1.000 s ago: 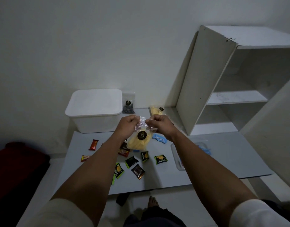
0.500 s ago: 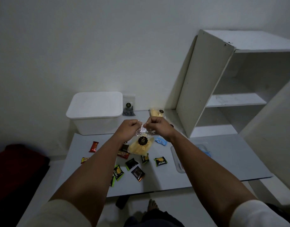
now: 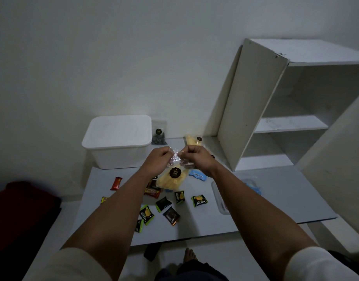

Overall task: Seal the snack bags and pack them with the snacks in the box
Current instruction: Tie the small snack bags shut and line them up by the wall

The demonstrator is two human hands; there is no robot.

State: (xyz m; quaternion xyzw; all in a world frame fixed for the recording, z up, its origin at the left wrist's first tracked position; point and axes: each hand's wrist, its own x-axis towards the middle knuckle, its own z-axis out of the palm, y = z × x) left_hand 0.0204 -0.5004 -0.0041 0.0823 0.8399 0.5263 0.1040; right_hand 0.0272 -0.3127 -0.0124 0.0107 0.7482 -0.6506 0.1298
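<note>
1. A white shelf (image 3: 280, 102) stands at the right of the frame.
2. The desk (image 3: 275, 199) fills the lower middle.
3. A lidded white box (image 3: 118, 140) sits at the desk's far left corner.
4. The left hand (image 3: 157, 160) and right hand (image 3: 197, 158) each pinch the clear top of a bag (image 3: 171, 179) of yellow sticks, held above the desk at centre.
5. Small snacks (image 3: 199, 200) lie scattered below the bag.

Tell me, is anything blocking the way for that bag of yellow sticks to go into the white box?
Yes: the white box has its lid on, so the opening is covered. The snack bag is held above the table by the left hand and right hand; nothing else visible lies between.
</note>
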